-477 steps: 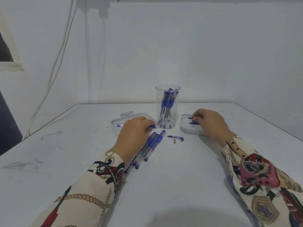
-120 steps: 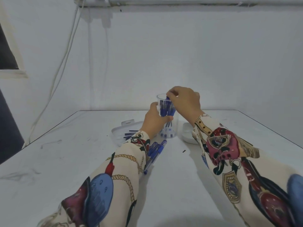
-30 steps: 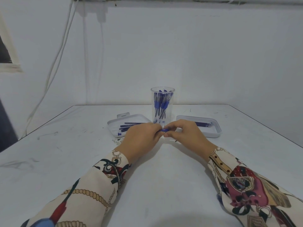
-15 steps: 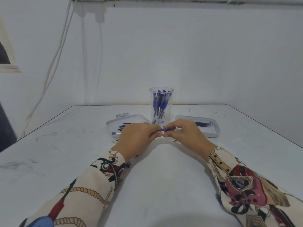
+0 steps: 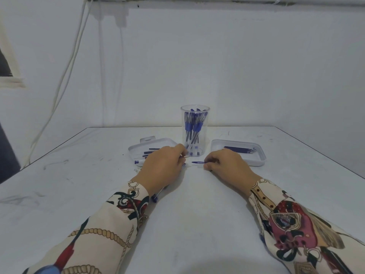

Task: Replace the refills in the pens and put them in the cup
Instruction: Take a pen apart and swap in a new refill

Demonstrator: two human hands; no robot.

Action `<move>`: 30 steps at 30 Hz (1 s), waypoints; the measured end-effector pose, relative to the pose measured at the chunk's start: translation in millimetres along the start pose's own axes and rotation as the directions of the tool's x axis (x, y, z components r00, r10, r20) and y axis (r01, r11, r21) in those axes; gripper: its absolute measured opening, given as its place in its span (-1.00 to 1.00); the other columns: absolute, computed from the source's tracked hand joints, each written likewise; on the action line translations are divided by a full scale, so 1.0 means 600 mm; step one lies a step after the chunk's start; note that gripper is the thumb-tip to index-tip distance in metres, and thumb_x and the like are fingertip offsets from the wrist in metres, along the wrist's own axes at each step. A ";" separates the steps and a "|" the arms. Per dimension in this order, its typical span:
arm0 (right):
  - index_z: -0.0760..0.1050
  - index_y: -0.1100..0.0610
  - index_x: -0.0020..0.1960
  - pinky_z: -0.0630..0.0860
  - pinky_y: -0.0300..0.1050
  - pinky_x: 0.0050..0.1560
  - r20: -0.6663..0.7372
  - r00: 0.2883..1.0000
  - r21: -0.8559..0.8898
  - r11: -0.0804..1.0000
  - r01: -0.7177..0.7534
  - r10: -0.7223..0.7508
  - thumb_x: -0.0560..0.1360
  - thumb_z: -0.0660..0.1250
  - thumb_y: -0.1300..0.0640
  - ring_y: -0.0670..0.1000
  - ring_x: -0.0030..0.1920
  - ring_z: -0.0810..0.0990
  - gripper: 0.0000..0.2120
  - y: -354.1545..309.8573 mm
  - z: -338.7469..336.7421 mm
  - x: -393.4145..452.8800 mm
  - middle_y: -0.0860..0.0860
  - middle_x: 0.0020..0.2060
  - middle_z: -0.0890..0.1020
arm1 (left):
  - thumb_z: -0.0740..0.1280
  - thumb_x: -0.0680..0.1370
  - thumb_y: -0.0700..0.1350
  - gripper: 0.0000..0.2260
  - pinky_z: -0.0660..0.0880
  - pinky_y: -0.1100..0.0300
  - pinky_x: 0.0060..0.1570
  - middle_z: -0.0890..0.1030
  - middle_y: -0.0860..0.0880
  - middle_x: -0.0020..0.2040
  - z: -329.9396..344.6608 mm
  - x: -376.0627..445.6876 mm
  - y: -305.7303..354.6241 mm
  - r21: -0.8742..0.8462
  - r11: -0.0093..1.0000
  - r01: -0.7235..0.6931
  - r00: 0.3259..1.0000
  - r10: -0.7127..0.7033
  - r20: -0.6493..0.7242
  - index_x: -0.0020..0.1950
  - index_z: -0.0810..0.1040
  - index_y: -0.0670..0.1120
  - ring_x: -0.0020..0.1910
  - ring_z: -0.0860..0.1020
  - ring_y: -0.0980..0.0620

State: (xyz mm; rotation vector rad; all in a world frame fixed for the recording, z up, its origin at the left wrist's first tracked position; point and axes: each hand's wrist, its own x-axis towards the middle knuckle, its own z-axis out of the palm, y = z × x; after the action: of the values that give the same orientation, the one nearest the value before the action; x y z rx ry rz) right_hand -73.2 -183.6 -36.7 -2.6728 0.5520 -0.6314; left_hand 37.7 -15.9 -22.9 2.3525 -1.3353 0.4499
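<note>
Blue refill [image 5: 198, 162] pinched in right hand [image 5: 227, 165]; clear pen barrel [image 5: 158, 193] gripped in left hand [image 5: 164, 167], apart, before clear plastic cup [image 5: 195, 131].

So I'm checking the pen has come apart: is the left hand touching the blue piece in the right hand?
Apart. The head view shows bare table between the left hand and the blue piece pinched by the right hand.
</note>
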 end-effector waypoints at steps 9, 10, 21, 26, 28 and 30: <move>0.62 0.01 0.13 0.43 -0.14 0.04 0.000 0.997 -0.151 0.986 0.071 -0.071 0.52 0.31 -0.07 -0.03 0.01 0.53 -0.73 -0.003 0.008 0.003 -0.05 -0.02 0.65 | 0.19 0.59 -0.10 -0.84 0.36 0.14 -0.13 0.54 -0.01 -0.01 -0.001 -0.004 0.002 -0.038 0.998 -0.059 0.998 0.059 0.010 0.13 0.48 0.01 0.00 0.43 0.00; 0.62 0.02 0.15 0.42 -0.14 0.04 -0.002 0.998 -0.139 0.988 0.064 -0.065 0.52 0.31 -0.07 -0.04 0.01 0.53 -0.72 -0.003 0.007 0.003 -0.05 -0.02 0.64 | 0.19 0.59 -0.09 -0.84 0.37 0.14 -0.11 0.55 0.01 0.00 -0.001 -0.005 0.002 -0.043 0.997 -0.068 0.998 0.069 0.005 0.13 0.49 0.02 0.01 0.43 0.01; 0.63 0.12 -0.15 0.43 -0.12 -0.14 0.083 0.994 0.379 0.925 0.030 -0.066 0.58 0.22 -0.08 -0.06 -0.25 0.54 -0.66 -0.036 0.007 -0.013 -0.04 -0.30 0.61 | 0.28 0.55 -0.05 -0.88 0.39 0.18 -0.10 0.56 0.00 -0.08 -0.001 -0.004 0.009 -0.178 0.980 -0.092 0.995 0.083 -0.058 0.04 0.52 -0.04 -0.07 0.46 0.05; 0.65 0.13 -0.11 0.47 -0.08 0.04 0.092 0.995 0.506 0.862 -0.007 -0.046 0.54 0.32 0.01 0.05 -0.07 0.61 -0.78 -0.034 0.006 -0.011 0.12 -0.13 0.67 | 0.29 0.54 -0.06 -0.89 0.35 0.20 -0.12 0.55 0.01 -0.11 0.000 -0.006 0.009 -0.220 0.971 -0.089 0.995 0.078 -0.059 0.01 0.53 -0.04 -0.08 0.46 0.05; 0.65 0.11 -0.11 0.46 -0.16 0.01 0.095 0.995 0.543 0.840 -0.018 -0.039 0.53 0.35 0.03 0.00 -0.11 0.60 -0.82 -0.036 0.004 -0.010 0.07 -0.16 0.68 | 0.29 0.54 -0.06 -0.90 0.35 0.20 -0.13 0.54 0.02 -0.12 0.000 -0.005 0.009 -0.226 0.970 -0.086 0.996 0.074 -0.057 0.00 0.53 -0.04 -0.08 0.45 0.06; 0.65 0.10 -0.13 0.40 -0.30 -0.11 0.084 0.995 0.551 0.834 -0.010 -0.044 0.51 0.37 0.06 -0.16 -0.22 0.54 -0.86 -0.037 0.003 -0.010 -0.01 -0.25 0.64 | 0.28 0.54 -0.06 -0.90 0.31 0.22 -0.15 0.54 0.02 -0.12 0.000 -0.006 0.009 -0.226 0.971 -0.082 0.996 0.072 -0.054 0.01 0.53 -0.04 -0.09 0.44 0.06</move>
State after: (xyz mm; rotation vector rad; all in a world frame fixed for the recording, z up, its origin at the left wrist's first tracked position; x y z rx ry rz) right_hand -71.0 -161.1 -31.3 -2.1438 0.2620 -0.5611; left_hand 31.1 -15.8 -23.5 2.0977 -1.3823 0.3490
